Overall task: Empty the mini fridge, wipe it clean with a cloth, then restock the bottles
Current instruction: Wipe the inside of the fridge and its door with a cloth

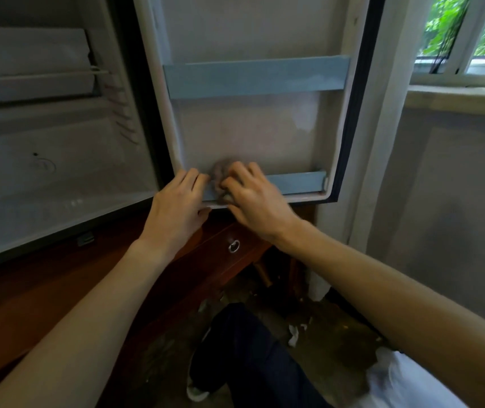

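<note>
The mini fridge (58,160) stands open on the left, its white inside bare with no bottles in it. Its door (253,128) is swung open ahead of me, with two pale blue shelf rails. My left hand (176,207) grips the door's bottom edge, fingers over the rim and thumb underneath. My right hand (253,198) holds a small grey cloth (220,173) bunched under its fingers against the lower blue rail (300,181) near the door's bottom left corner. Most of the cloth is hidden by that hand.
The fridge sits on a dark wooden cabinet (58,290) with a drawer ring pull (234,246). A white curtain (382,142) and grey wall lie to the right, with a window (471,33) above. My leg (250,354) and paper scraps (294,337) are on the floor below.
</note>
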Demonstrator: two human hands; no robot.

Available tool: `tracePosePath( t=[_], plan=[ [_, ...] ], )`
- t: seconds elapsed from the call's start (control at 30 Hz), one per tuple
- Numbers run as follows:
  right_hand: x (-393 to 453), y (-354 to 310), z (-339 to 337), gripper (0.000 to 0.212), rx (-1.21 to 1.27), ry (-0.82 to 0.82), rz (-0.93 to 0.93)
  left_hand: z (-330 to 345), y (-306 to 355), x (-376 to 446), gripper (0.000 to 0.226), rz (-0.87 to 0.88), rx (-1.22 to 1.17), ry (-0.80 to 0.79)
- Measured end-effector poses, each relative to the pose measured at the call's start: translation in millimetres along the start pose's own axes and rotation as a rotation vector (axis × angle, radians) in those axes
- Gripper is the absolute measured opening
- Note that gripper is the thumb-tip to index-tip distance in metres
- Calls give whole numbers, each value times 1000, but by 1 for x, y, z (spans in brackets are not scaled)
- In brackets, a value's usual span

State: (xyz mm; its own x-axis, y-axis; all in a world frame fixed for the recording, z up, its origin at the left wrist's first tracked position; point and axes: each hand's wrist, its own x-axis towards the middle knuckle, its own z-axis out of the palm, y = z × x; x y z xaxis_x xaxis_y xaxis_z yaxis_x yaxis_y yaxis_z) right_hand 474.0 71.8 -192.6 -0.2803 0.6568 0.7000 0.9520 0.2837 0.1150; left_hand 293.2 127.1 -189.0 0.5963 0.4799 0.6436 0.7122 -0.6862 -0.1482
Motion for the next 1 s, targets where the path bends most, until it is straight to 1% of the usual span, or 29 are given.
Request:
tracePosePath(
  t=[0.07, 0.17, 0.33, 0.43, 0.53, 0.63, 0.77, 0.83, 1.0],
  plan=[
    [15, -23, 9, 28, 64, 11, 6, 0, 0, 0, 47, 0, -4, 21],
    [17, -24, 9, 32, 52, 8, -5, -1, -1, 0, 46, 7, -10, 12],
    [-6, 13, -9, 28, -53, -39, -41, -3, 1, 1, 58, -11, 9, -25],
    [-29, 48, -29, 27, -81, -65, -10, -5, 2, 2, 56, -20, 11, -27],
    [-55, 82, -52, 27, -122, -59, 62, -5, 2, 2, 55, -13, 12, -8],
    [-69, 96, -61, 26, -136, -53, 69, -5, 3, 1, 55, -8, 9, -5],
    [-58, 80, -51, 26, -103, -46, 106, -5, 4, 0, 56, -19, 13, -5],
    [-46, 64, -41, 28, -64, -48, 75, -4, 4, 0, 55, -21, 14, -11],
    [-6, 1, -9, 36, 15, -80, 15, -3, 2, 0, 56, -9, 13, -7]
  ],
)
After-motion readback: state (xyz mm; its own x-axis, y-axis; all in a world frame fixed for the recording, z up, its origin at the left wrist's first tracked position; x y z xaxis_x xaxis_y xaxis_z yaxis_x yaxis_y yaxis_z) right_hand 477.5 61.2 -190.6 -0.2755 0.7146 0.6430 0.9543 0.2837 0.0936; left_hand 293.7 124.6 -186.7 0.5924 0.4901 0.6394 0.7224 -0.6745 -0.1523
